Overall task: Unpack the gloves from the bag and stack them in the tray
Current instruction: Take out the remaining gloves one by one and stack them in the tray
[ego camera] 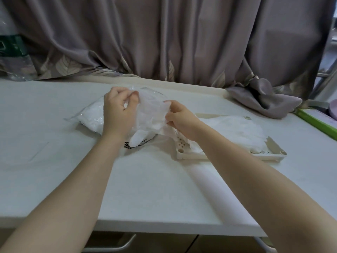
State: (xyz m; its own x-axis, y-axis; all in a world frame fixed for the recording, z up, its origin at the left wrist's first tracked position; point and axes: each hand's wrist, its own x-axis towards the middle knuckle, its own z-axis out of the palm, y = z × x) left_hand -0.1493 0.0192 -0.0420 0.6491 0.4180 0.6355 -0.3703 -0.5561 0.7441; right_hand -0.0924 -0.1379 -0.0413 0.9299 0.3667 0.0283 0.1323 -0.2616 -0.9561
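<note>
A clear plastic bag [90, 116] full of thin white gloves lies on the white table, left of centre. Between my hands hangs one translucent glove [152, 114], held above the bag's open end. My left hand [119, 111] pinches its upper left edge. My right hand [179, 120] grips its right side. A beige perforated tray [184, 152] sits to the right and holds a loose pile of gloves [237, 130]. My right forearm covers part of the tray.
A grey curtain [173, 37] hangs behind the table and a fold of it [262, 101] rests on the far right corner. A green-edged board [315, 123] lies at the right edge. A drawer handle [113, 246] shows below the front edge.
</note>
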